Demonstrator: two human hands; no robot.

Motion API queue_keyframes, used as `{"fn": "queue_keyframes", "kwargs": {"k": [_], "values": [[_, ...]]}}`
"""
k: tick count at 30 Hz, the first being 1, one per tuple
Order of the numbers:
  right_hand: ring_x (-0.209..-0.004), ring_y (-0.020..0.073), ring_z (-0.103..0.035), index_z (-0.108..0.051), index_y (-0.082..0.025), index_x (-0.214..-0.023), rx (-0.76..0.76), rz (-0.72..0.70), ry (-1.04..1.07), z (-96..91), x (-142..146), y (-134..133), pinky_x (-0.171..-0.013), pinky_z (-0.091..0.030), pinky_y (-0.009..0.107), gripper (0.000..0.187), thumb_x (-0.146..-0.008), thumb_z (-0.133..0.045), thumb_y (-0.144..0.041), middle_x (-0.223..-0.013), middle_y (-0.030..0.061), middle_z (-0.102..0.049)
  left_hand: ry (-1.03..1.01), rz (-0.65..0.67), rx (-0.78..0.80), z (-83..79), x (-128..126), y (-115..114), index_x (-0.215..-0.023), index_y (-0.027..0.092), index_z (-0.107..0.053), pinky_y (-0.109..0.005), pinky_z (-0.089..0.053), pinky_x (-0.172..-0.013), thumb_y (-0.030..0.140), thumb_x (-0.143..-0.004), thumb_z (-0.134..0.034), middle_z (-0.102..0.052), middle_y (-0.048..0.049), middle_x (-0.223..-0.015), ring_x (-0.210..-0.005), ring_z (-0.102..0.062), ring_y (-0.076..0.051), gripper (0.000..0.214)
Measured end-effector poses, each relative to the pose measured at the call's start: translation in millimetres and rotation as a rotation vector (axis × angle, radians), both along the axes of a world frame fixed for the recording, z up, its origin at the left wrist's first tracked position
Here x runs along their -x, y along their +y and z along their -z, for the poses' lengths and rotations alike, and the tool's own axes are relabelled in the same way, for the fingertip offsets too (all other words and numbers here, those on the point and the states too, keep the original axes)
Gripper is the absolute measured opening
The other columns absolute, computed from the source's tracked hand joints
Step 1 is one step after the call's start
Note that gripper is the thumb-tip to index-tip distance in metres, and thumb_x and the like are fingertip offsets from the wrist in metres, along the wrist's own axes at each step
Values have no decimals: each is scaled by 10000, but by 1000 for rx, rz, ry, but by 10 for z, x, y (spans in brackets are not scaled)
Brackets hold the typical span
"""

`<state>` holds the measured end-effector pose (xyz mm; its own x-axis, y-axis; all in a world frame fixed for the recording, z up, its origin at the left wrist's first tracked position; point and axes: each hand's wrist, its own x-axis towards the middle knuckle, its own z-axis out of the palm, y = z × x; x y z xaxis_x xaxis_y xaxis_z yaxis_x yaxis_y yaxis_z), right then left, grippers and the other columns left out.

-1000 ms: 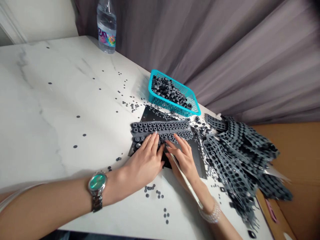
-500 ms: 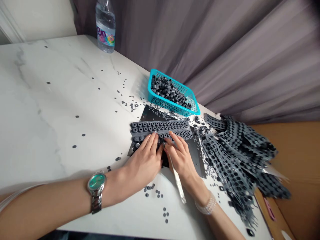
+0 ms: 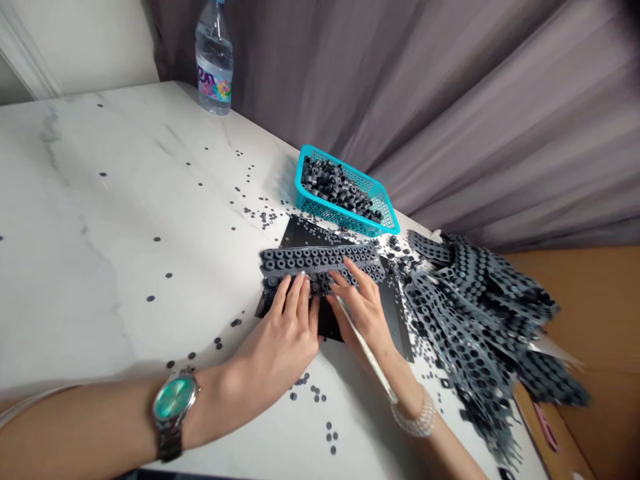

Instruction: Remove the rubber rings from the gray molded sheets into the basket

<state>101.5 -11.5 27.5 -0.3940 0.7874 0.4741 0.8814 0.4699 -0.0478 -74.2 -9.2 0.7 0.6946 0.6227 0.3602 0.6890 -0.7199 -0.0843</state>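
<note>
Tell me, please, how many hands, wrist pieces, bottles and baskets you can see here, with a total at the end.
Hands: 2 (left hand, right hand)
Wrist pieces: 2 (watch, bead bracelet)
Bottles: 1 (water bottle)
Baskets: 1 (teal basket)
Total: 6

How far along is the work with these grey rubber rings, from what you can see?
Done: the blue basket holds many loose rings, and holed strips lie piled at right. In hand: the left hand and right hand rest on a strip. Left: that strip still holds rings.
</note>
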Motion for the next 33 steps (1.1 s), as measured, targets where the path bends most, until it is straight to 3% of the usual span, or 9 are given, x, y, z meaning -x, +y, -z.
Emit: {"fn": "queue_keyframes", "kwargs": {"k": [9, 16, 21, 26, 33], "values": [[-1335, 235, -452, -576, -218, -1014, 86, -89, -55, -3, 80, 69, -1005, -462, 445, 153, -916, -501, -128, -1156, 92, -693, 5, -13, -17, -10, -10, -17, -1180, -19, -641, -522, -304, -1097, 383, -862, -553, -577, -285, -1272, -1266, -486, -400, 520], [-1372, 224, -396, -554, -196, -1003, 67, -118, -150, 49, 53, 97, -1056, -416, 433, 158, -933, -451, -98, -1171, 110, -679, 25, -17, 6, -40, -12, -42, -1249, -28, -587, -536, -305, -1096, 365, -882, -526, -564, -283, -1293, -1273, -479, -398, 542], [-1402, 237, -344, -530, -203, -1037, -1, 89, -89, 151, 31, 152, -1122, -306, 533, 218, -941, -380, -77, -1151, 116, -676, 23, -11, 27, -35, -30, -38, -1287, -62, -536, -503, -303, -1107, 342, -886, -523, -514, -302, -1338, -1298, -453, -390, 569], [-1356, 256, -417, -520, -196, -994, -67, 240, 21, 95, -78, 154, -1085, -350, 553, 137, -949, -410, -126, -1103, 121, -685, 36, -20, 18, -27, -19, -40, -1276, -41, -558, -516, -311, -1097, 373, -884, -525, -528, -300, -1322, -1287, -464, -397, 571], [-1354, 271, -420, -553, -210, -1037, -19, 72, 6, -2, -56, 0, -1030, -429, 513, 150, -918, -502, -135, -1201, 117, -664, 47, 43, -31, -131, 28, -27, -1263, 51, -593, -543, -308, -1087, 309, -870, -528, -576, -266, -1287, -1257, -498, -395, 474]]}}
